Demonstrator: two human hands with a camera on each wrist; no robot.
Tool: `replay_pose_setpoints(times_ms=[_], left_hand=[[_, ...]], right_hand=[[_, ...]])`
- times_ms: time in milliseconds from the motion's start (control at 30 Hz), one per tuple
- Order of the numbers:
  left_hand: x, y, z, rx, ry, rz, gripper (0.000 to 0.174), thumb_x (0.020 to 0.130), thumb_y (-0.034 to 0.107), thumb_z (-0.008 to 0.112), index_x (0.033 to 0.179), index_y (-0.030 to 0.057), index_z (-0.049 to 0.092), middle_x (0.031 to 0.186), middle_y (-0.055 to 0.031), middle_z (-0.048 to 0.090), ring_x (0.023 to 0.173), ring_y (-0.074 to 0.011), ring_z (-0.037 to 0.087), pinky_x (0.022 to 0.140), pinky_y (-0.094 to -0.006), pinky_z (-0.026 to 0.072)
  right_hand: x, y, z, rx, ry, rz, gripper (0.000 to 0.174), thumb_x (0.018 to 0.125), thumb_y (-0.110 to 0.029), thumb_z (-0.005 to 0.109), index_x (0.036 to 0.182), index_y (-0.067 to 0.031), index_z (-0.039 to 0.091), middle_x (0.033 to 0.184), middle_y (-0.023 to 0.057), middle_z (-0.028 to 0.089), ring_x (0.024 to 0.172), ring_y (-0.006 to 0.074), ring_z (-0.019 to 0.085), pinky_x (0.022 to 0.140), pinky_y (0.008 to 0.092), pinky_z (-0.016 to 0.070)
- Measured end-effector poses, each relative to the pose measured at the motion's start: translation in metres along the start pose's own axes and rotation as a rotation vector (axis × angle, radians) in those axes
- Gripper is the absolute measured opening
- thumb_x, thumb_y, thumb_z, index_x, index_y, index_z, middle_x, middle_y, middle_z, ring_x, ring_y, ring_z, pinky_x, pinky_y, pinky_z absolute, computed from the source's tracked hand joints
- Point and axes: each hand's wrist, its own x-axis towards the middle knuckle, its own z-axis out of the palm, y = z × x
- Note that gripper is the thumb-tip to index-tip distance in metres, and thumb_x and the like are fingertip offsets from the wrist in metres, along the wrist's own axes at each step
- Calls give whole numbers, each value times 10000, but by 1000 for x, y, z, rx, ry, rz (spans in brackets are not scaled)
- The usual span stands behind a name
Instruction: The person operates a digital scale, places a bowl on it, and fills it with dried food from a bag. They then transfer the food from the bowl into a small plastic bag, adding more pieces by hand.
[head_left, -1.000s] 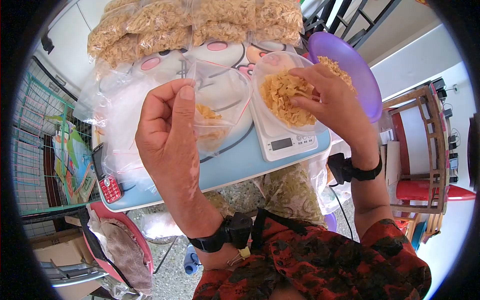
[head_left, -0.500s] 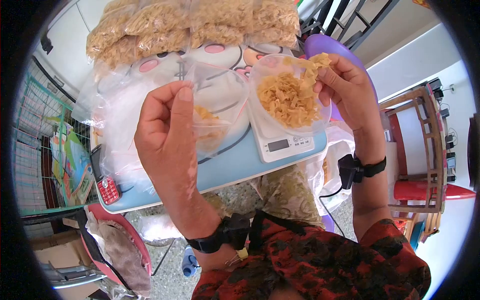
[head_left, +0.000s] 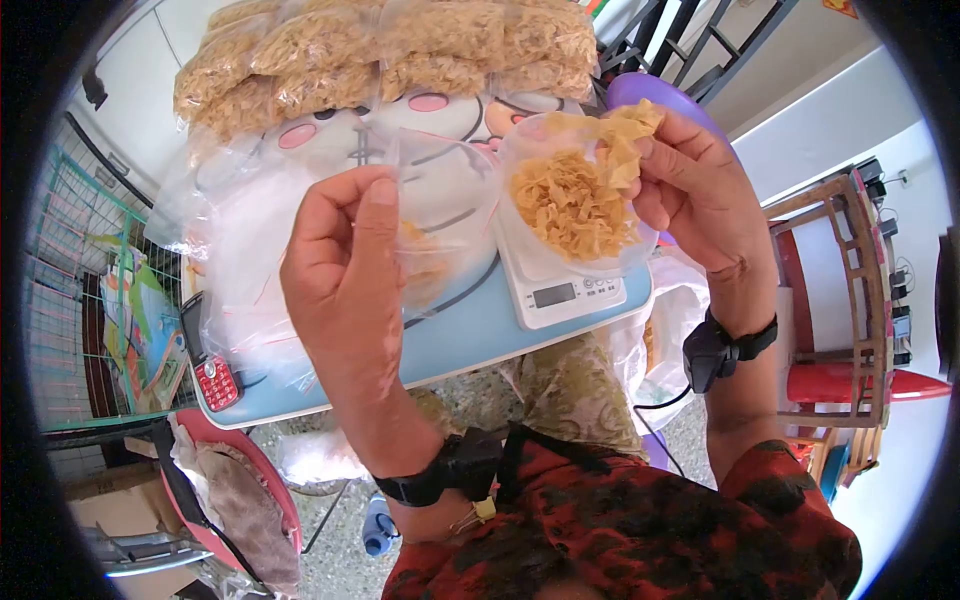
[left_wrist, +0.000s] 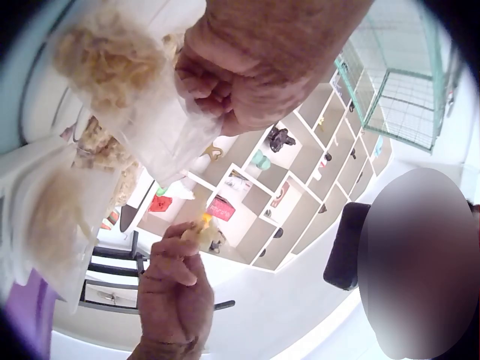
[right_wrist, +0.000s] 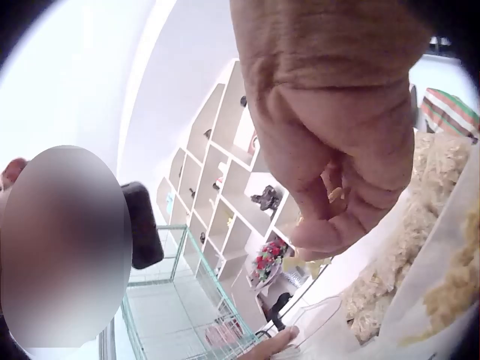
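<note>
My left hand (head_left: 345, 275) pinches the edge of a clear zip bag (head_left: 450, 185) between thumb and fingers. A few yellow dried flakes lie low inside this bag, and in the left wrist view the bag (left_wrist: 142, 139) hangs from the fingers. In my right hand (head_left: 705, 195) is a small clump of thin yellow flakes (head_left: 628, 130), gripped at the fingertips over the right rim of a clear plastic bowl (head_left: 508, 205). More flakes (head_left: 570, 205) fill the bowl, which sits on a white kitchen scale (head_left: 590, 297). The scale's reading is too small to make out.
Filled bags of flakes (head_left: 320, 45) are stacked along the table's far side. Flat clear bags (head_left: 250, 230) lie left of my left hand, beside a red-keyed phone (head_left: 215, 375). A purple basin (head_left: 680, 100) stands behind the bowl. The blue table edge (head_left: 450, 350) runs close in front of me.
My right hand has come up and right out of the bowl with a clump of flakes in its fingertips. The left hand has stayed almost in place with the bag.
</note>
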Motion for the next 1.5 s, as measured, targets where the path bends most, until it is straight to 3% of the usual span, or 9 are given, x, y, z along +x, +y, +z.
replay_pose_setpoints(times_ms=[200, 300, 533, 833, 1033, 1133, 1233, 1333, 1500], left_hand=[[-2, 1, 6, -15, -28, -23, 182, 940, 202, 658, 1028, 44, 672, 681, 52, 530, 501, -13, 386, 429, -184, 284], [-2, 1, 6, -46, -36, -37, 184, 948, 204, 644, 1030, 42, 672, 674, 50, 526, 500, -18, 393, 426, -188, 291], [-2, 6, 0, -94, -74, -102, 145, 975, 158, 612, 1026, 24, 626, 740, 49, 564, 583, 4, 435, 489, -158, 327], [-1, 3, -2, -82, -46, -89, 190, 964, 211, 622, 1014, 34, 669, 661, 41, 523, 489, -25, 417, 426, -187, 305], [0, 8, -8, -98, -16, -116, 134, 975, 157, 611, 981, 24, 629, 739, 38, 575, 562, 15, 428, 467, -159, 315], [0, 6, -6, -112, -24, -109, 133, 973, 158, 615, 972, 26, 630, 740, 43, 568, 566, 15, 427, 468, -161, 316], [-1, 6, -3, -88, -43, -86, 129, 972, 157, 617, 982, 30, 631, 743, 50, 565, 570, 14, 423, 470, -162, 315], [-2, 5, -2, -155, -73, -63, 123, 968, 155, 622, 990, 34, 633, 739, 56, 560, 568, 12, 413, 470, -163, 311], [-3, 7, 2, -93, -3, -47, 145, 956, 189, 631, 988, 49, 655, 697, 62, 525, 514, -3, 369, 435, -172, 264]], right_hand=[[13, -13, 67, -479, -38, -202, 241, 942, -61, 585, 1169, 10, 626, 869, 93, 679, 559, 80, 557, 451, 215, 399], [23, -6, 88, -1133, 63, -546, 242, 889, -18, 606, 1128, 0, 640, 898, 88, 682, 602, 94, 590, 510, 262, 447], [35, 20, 94, -1358, -191, -724, 147, 847, -45, 599, 987, -12, 631, 878, 126, 624, 726, 340, 616, 666, 408, 491], [49, 25, 103, -1455, -218, -507, 178, 858, -117, 624, 1017, -37, 631, 751, 108, 639, 709, 319, 638, 638, 403, 490], [37, 13, 100, -971, -168, -361, 255, 858, -108, 641, 1104, -51, 602, 1006, 135, 662, 783, 204, 690, 618, 326, 519], [35, 16, 98, -1009, -219, -392, 198, 844, -61, 575, 1039, -25, 577, 941, 158, 666, 824, 375, 664, 729, 415, 533], [32, 30, 95, -1233, -449, -544, 250, 835, -21, 575, 1085, -27, 584, 1019, 151, 622, 897, 335, 646, 726, 385, 524], [32, 40, 99, -1308, -497, -396, 247, 813, 14, 542, 1055, -15, 583, 1015, 149, 610, 951, 370, 617, 785, 422, 509], [34, 38, 94, -1278, -455, -497, 311, 803, 48, 519, 1095, -21, 601, 1103, 159, 620, 936, 364, 622, 792, 415, 511]])
